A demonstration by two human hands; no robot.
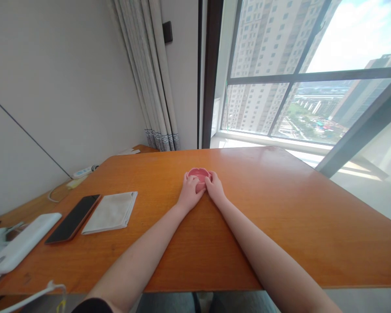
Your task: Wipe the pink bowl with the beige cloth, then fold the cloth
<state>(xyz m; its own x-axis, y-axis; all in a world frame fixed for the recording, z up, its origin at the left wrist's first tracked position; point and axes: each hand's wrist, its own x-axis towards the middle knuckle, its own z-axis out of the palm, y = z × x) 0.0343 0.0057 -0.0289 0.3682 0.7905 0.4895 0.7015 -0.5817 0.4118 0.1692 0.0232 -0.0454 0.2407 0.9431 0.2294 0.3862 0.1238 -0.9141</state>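
Observation:
A pink ashtray (199, 174), round with a notched rim, rests on the wooden table (280, 208) in front of me. My left hand (190, 191) is closed around its left side, with fingers over the near rim. From the other side, my right hand (215, 186) grips the right edge, its thumb towards the inside. Parts of the ashtray's near wall are hidden by my fingers. Its inside shows only in part.
On the left lie a folded grey cloth (111, 212), a black phone (74, 218) and a long white device (24, 241). A power strip (84, 171) sits by the wall. A white cable (32, 300) hangs at the near left edge. Behind the table are a curtain (150, 78) and windows.

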